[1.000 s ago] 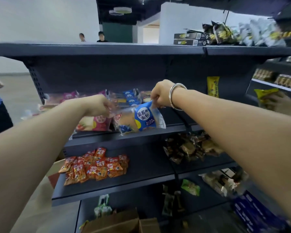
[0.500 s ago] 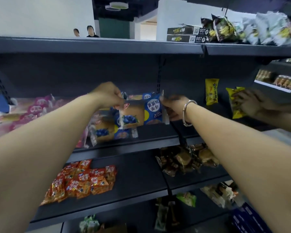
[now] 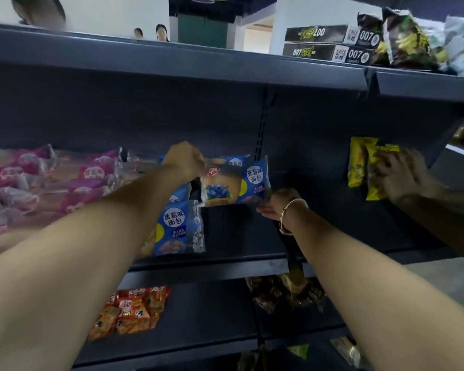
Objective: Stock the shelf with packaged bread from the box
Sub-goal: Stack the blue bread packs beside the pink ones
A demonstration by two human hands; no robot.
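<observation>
Left hand [image 3: 184,160] is closed on the upper left corner of a blueberry bread packet [image 3: 235,180]; right hand [image 3: 275,203], bracelet at the wrist, is pinched on its lower right corner. The packet is held upright over the dark shelf [image 3: 241,261], against the back row. Another blue packet [image 3: 176,227] stands in front, apparently leaning. Pink packets [image 3: 51,178] are piled leftward. Another person's hand [image 3: 402,174] is pressed on yellow packets [image 3: 359,162] to the right.

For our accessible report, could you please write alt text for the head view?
Two hands, left hand and right hand, hold a blue bread pack upright on a dark shelf, beside pink packs.
</observation>
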